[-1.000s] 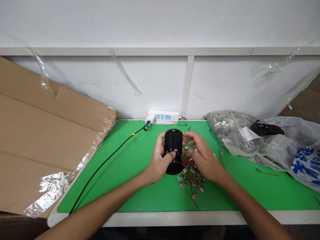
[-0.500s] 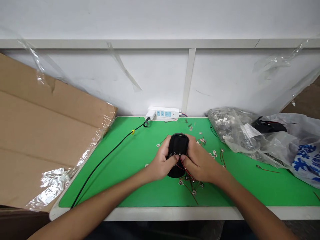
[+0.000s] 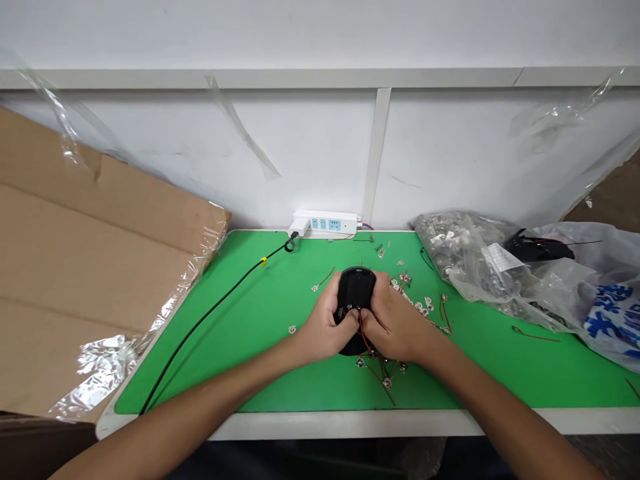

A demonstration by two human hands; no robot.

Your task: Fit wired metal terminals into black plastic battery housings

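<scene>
A black oval plastic case (image 3: pixel 356 288) with thin red wires coming out of it is held over the green mat (image 3: pixel 260 347). My left hand (image 3: pixel 323 327) grips its left side, thumb pressed onto its face. My right hand (image 3: pixel 395 323) clasps its right side, thumb also on the face next to the red wire. Under and beside my right hand lies a tangle of small metal contacts on reddish wires (image 3: pixel 387 373).
A flattened cardboard box with torn tape (image 3: pixel 85 267) leans at the left. A white power strip (image 3: pixel 327 225) sits at the back with a black cable (image 3: pixel 210 313) running forward. Clear bags of metal parts (image 3: pixel 465 257) and a blue-printed bag (image 3: pixel 607 313) lie at the right.
My right hand, open and apart from the case a second ago, has closed onto its right side. Both hands and the case have shifted slightly right and nearer.
</scene>
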